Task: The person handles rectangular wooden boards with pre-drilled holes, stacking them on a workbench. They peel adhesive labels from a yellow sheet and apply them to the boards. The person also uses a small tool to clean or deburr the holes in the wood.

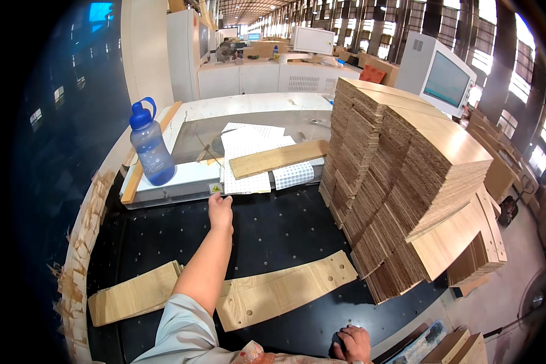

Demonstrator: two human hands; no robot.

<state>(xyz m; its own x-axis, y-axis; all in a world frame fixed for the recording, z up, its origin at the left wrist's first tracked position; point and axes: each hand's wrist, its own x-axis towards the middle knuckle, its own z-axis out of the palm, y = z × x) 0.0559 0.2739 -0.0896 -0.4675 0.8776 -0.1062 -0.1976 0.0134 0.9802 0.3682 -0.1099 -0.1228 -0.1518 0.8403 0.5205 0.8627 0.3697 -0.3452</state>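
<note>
Right hand (353,343): we had it near the lower edge of the view, at the near side of the black work surface (267,227), with its fingers curled. We could not tell whether they gripped anything. Our left forearm, in a pale sleeve (185,324), crossed above the work surface and partly covered the boards behind it. To its right lay a thin wood-grain board (288,288) with round holes near its ends; to its left, a few overlapping boards (130,294) lay at a slant.

Beyond these, we had the left hand (221,211) extended to the far side of the work surface, fingers bent and close together, just beside a yellow warning label (215,188). We could not tell whether they pinched anything. Behind the fingertips lay dotted white sheets (249,151), with a wooden strip (279,159) slanting across them. On the left, a blue-capped bottle (151,148) stood tilted in our view. On the right, we had a tall stack of boards (400,161), its layered edges facing us. Farther back were white cabinets (261,79) and a pale monitor (446,82).
</note>
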